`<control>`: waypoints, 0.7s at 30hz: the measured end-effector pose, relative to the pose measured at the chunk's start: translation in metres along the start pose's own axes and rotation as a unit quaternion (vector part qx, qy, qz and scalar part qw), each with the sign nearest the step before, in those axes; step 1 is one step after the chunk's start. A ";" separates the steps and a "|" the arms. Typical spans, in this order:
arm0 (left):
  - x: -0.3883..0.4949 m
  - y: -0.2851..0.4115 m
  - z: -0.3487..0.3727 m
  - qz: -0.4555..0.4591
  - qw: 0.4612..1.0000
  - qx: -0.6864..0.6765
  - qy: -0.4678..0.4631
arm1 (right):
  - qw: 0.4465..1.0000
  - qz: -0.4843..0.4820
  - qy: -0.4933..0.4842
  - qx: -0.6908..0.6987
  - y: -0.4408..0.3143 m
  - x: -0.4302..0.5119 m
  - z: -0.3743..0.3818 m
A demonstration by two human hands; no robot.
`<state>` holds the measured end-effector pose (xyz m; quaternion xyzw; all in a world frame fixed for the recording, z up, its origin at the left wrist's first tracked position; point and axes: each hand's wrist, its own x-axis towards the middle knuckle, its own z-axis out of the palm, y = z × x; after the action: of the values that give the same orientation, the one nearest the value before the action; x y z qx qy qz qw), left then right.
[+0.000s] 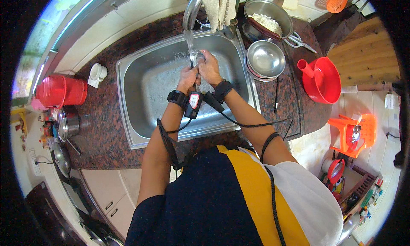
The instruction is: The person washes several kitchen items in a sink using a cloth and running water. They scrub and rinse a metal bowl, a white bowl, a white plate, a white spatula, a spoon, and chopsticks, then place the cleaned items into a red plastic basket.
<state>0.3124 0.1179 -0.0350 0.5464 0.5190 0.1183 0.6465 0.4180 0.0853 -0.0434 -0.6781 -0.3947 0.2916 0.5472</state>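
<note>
Both my hands are over the stainless steel sink [153,86], close together under the running faucet [189,17]. A stream of water [189,41] falls onto a shiny metal utensil [193,56] between them. My left hand [186,77] grips its slim lower part. My right hand [209,68] is closed around the upper end, its fingers hiding much of the shape, so I cannot tell which utensil it is. Black wrist straps with cabled devices sit on both wrists; one black box [193,105] hangs over the sink and bears writing.
Right of the sink stand stacked steel bowls [266,58], a pot with white food [266,21], scissors [299,42] and a red plastic dipper [322,81]. On the left are a white cup [97,72], a red bucket [61,91] and a lidded steel pot [68,122]. A cloth [219,9] hangs by the faucet.
</note>
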 end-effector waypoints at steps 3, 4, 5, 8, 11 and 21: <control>0.000 -0.007 0.006 0.021 0.991 -0.134 -0.019 | 0.999 0.014 -0.028 -0.037 -0.002 0.002 -0.008; 0.000 -0.011 0.007 -0.010 0.992 -0.121 -0.021 | 0.997 0.019 -0.029 -0.074 -0.002 0.002 -0.010; 0.000 -0.016 0.008 0.008 0.988 -0.151 -0.013 | 0.993 0.027 -0.031 -0.112 -0.002 0.000 -0.011; 0.006 -0.025 0.003 -0.029 0.968 -0.247 0.034 | 0.983 -0.005 -0.065 -0.174 0.002 -0.002 -0.012; 0.006 -0.032 -0.020 0.003 0.975 -0.213 0.071 | 0.990 0.046 -0.122 -0.059 0.011 0.000 -0.013; -0.041 -0.067 -0.106 -0.023 0.954 -0.270 0.130 | 0.793 -0.059 -0.499 -0.343 0.090 -0.043 0.064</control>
<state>0.1819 0.1255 -0.0536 0.3193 0.5597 0.3089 0.6995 0.3622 0.0728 -0.1473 -0.5567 -0.7266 0.4020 0.0216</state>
